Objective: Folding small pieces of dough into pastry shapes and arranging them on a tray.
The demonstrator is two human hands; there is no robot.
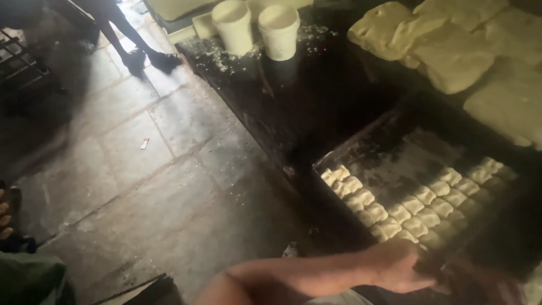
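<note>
Dim bakery floor, seen from above. Left hand (pixel 398 265) reached across to near edge of dark tray (pixel 389 149), just beside front row of small dough pieces (pixel 415 206); grip looked loosely curled, on what cannot tell. Right hand (pixel 485 282) blurred in shadow at tray corner, grip unreadable. Pieces packed in tight diagonal rows on tray's near half, probably to fill it evenly. Big dough slabs (pixel 451 51) heaped further back on counter (pixel 282 107), two white buckets (pixel 257 28) at far end. Another person's legs (pixel 130 39) on stone floor (pixel 158 186).
</note>
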